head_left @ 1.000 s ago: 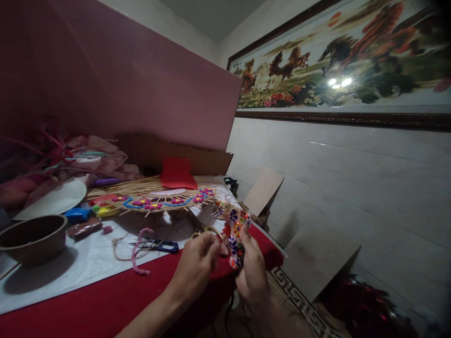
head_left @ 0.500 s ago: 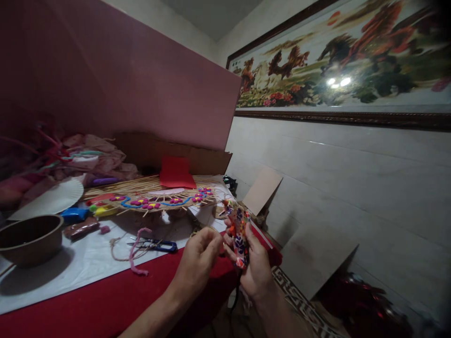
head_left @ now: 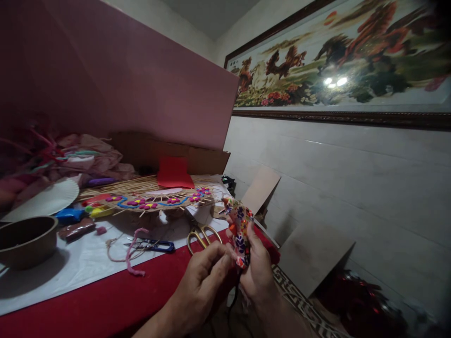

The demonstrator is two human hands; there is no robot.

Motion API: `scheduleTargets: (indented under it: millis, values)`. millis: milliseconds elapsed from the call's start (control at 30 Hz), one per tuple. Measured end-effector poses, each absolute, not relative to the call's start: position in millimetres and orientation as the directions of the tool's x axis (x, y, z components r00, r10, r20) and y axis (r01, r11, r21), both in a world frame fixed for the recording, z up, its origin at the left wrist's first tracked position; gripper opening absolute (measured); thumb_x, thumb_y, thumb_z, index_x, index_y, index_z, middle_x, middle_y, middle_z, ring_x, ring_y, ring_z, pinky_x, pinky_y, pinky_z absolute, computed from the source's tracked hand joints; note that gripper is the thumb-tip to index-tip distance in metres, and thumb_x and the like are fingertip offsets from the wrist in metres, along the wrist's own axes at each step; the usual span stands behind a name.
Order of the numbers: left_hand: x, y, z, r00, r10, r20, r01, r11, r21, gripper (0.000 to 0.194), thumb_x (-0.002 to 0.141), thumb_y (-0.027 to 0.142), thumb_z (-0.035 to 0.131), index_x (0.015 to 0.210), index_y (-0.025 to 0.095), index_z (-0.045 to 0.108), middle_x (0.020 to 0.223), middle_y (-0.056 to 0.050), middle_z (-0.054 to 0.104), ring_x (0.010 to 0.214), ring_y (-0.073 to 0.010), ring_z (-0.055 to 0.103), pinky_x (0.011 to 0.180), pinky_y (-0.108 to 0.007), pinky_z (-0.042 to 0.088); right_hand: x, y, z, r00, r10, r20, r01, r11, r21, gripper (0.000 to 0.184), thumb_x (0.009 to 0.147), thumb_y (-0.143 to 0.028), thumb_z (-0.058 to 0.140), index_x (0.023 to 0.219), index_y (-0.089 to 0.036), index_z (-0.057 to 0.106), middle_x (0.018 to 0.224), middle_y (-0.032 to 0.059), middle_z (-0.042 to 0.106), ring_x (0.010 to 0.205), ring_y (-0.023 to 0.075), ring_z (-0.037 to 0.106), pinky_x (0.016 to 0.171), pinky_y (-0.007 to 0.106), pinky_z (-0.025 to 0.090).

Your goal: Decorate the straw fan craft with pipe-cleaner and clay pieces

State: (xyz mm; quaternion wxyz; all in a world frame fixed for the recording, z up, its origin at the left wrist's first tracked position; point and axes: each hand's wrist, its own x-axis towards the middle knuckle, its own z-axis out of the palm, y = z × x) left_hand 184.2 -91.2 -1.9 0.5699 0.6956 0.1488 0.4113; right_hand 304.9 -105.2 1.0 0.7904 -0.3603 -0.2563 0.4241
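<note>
A small floral piece (head_left: pixel 241 237) is held in the right hand (head_left: pixel 259 270), gripped upright between thumb and fingers just off the near edge of the table (head_left: pixel 105 298). The fingertips of the left hand (head_left: pixel 202 277) are drawn close together beside its lower end; whether anything fine is pinched there cannot be told. If the grip were loosened, the piece could be dropped past the edge, since no tabletop seems to lie beneath it. The dark cord (head_left: pixel 232 300) hanging under the hands could be snagged if the forearms were swung. The gold-handled scissors (head_left: pixel 202 234), laid close beyond the left hand, might be knocked by a careless knuckle.

The floral piece is patterned in purple, orange and red on a pale ground, and looks soft, like printed or embroidered cloth (the exact make is too small to judge). A fuzzy pink strand (head_left: pixel 130 256) is curled over the blue-handled snips (head_left: pixel 164 246), with thin, rough twine (head_left: pixel 112 256) looped around them. Farther off, a curved brown panel (head_left: pixel 165 205) is edged with short sticks and decorated with puffy magenta flowers and a wavy blue line. Smooth, folded red paper (head_left: pixel 174 173) is rested on straight, slender sticks (head_left: pixel 123 184). At the left, a round, dark bowl (head_left: pixel 30 251) is set on a creased white sheet (head_left: pixel 81 263).
</note>
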Motion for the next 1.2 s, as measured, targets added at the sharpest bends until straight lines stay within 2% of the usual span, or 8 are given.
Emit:
scheduleTargets:
  millis: [133,267,367,633,833,900,1033,1200]
  values:
    - [179,-98,-4,0.656,0.709,0.258,-0.36,-0.006,0.933,0.03,0.089,0.04,0.042,0.068,0.018,0.043,0.056,0.006,0.034,0.048,-0.0073,0.026,0.044,-0.02,0.023,310,-106,12,0.518,0.847,0.12,-0.512,0.42,-0.75,0.027,0.071,-0.044,0.067,0.072,-0.018,0.059,0.049,-0.0063,0.048,0.04,0.0078,0.041,0.039,0.02,0.035]
    - [184,-95,-14,0.597,0.776,0.202,-0.297,-0.02,0.955,0.038,0.087,0.046,0.04,0.061,0.019,0.037,0.052,0.007,0.029,0.046,-0.0071,0.021,0.042,-0.021,0.019,311,-107,19,0.52,0.851,0.075,-0.515,0.382,-0.767,0.029,0.067,-0.045,0.069,0.07,-0.018,0.059,0.048,-0.0049,0.049,0.042,0.0105,0.044,0.04,0.024,0.039]
    - [191,-93,-24,0.588,0.791,0.167,-0.226,-0.038,0.973,0.035,0.085,0.045,0.045,0.064,0.018,0.04,0.055,0.006,0.031,0.049,-0.0075,0.023,0.044,-0.021,0.019,310,-107,18,0.523,0.849,0.074,-0.509,0.381,-0.771,0.032,0.067,-0.048,0.069,0.075,-0.018,0.06,0.048,-0.0047,0.051,0.043,0.0109,0.045,0.043,0.024,0.042]
    - [206,-97,-27,0.57,0.786,0.239,-0.156,-0.182,0.971,0.029,0.084,0.039,0.049,0.067,0.015,0.049,0.062,0.002,0.043,0.06,-0.0103,0.035,0.054,-0.022,0.029,304,-102,4,0.626,0.78,0.014,-0.495,0.411,-0.765,0.031,0.066,-0.044,0.072,0.073,-0.018,0.056,0.058,-0.005,0.058,0.05,0.0098,0.053,0.051,0.022,0.047]
    - [197,-98,-17,0.508,0.852,0.125,-0.332,0.061,0.941,0.035,0.081,0.05,0.048,0.065,0.019,0.041,0.052,0.008,0.029,0.046,-0.0067,0.022,0.041,-0.02,0.018,306,-105,9,0.594,0.803,0.048,-0.502,0.416,-0.759,0.031,0.066,-0.042,0.073,0.077,-0.017,0.058,0.061,-0.0032,0.061,0.051,0.0112,0.056,0.054,0.025,0.05]
    - [195,-94,-14,0.463,0.877,0.13,-0.35,0.046,0.936,0.04,0.081,0.054,0.046,0.063,0.019,0.038,0.051,0.008,0.026,0.044,-0.0061,0.019,0.04,-0.019,0.016,307,-107,11,0.604,0.796,0.044,-0.498,0.42,-0.758,0.033,0.063,-0.042,0.074,0.078,-0.017,0.059,0.064,-0.002,0.064,0.057,0.0136,0.06,0.055,0.026,0.051]
    - [196,-78,-10,0.449,0.878,0.167,-0.342,-0.005,0.94,0.043,0.079,0.055,0.049,0.059,0.018,0.038,0.047,0.008,0.028,0.042,-0.0048,0.021,0.039,-0.018,0.015,308,-109,12,0.601,0.799,0.035,-0.513,0.419,-0.749,0.041,0.058,-0.04,0.079,0.087,-0.018,0.06,0.069,-0.0017,0.066,0.063,0.0163,0.064,0.056,0.027,0.052]
    - [194,-50,0,0.545,0.836,0.064,-0.404,0.195,0.894,0.043,0.063,0.052,0.066,0.061,0.019,0.039,0.043,0.009,0.035,0.033,-0.0021,0.021,0.035,-0.016,0.012,314,-100,0,0.555,0.824,0.11,-0.472,0.421,-0.775,0.04,0.064,-0.039,0.075,0.094,-0.018,0.058,0.074,0.0009,0.068,0.064,0.0173,0.064,0.05,0.025,0.05]
